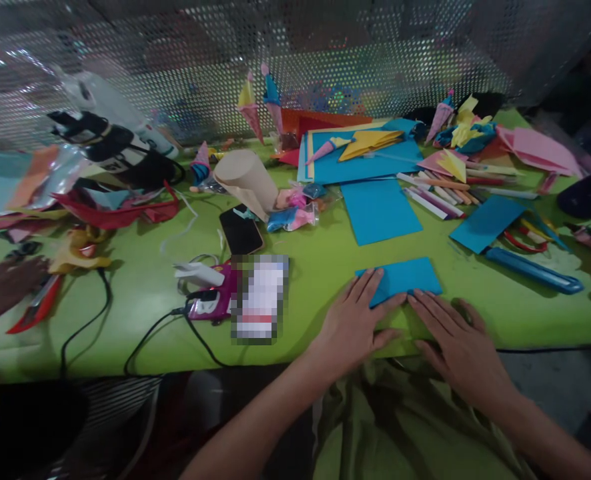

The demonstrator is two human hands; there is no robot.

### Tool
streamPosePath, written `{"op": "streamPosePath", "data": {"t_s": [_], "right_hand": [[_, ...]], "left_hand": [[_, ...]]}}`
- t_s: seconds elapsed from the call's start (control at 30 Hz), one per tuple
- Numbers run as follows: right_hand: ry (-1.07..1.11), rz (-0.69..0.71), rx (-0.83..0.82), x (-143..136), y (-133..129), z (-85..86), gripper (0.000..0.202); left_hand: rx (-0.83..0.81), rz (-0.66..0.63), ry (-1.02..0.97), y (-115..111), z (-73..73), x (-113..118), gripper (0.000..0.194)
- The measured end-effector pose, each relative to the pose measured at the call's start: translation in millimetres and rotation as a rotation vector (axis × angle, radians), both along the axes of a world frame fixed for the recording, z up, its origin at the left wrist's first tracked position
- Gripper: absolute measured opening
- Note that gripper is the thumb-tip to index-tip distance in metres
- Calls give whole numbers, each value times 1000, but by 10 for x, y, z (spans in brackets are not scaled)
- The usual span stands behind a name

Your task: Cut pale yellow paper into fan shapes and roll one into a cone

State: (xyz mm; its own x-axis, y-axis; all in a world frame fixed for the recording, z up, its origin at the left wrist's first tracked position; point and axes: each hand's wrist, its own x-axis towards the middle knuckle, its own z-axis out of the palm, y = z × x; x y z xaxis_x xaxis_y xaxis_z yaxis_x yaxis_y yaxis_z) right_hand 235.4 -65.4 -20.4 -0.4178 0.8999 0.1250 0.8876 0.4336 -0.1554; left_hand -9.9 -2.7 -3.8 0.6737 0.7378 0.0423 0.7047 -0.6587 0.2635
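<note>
A folded piece of blue paper (409,275) lies on the green tabletop (320,300) in front of me. My left hand (353,320) rests with its fingers stretched over the paper's left part. On the lower right edge of the same paper lie the fingertips of my right hand (450,330), its fingers also stretched out. Both hands press down flat, and neither grips anything. Just beyond is a flat blue sheet (380,212). Right of it are a blue paper strip (488,223) and a blue cutter knife (533,270).
Left of my hands are a blurred lit phone (260,297), a purple power strip (215,293) with cables, a dark phone (242,230) and a beige paper roll (245,177). Paper stacks (320,153) and rolled sticks (440,193) lie behind. Another person's hand (10,283) is at far left.
</note>
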Motion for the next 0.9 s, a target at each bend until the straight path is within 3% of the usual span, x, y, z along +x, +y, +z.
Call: {"op": "streamPosePath", "data": {"t_s": [0.17,0.47,0.9], "right_hand": [[15,-48,17,137,-1,51,69],[7,-37,26,136,10,47,68],[5,-126,40,277,-39,-20,71]], "left_hand": [[24,4,54,-48,21,-96,65],[10,63,137,-264,146,-397,62],[21,72,97,-311,105,-472,57]]}}
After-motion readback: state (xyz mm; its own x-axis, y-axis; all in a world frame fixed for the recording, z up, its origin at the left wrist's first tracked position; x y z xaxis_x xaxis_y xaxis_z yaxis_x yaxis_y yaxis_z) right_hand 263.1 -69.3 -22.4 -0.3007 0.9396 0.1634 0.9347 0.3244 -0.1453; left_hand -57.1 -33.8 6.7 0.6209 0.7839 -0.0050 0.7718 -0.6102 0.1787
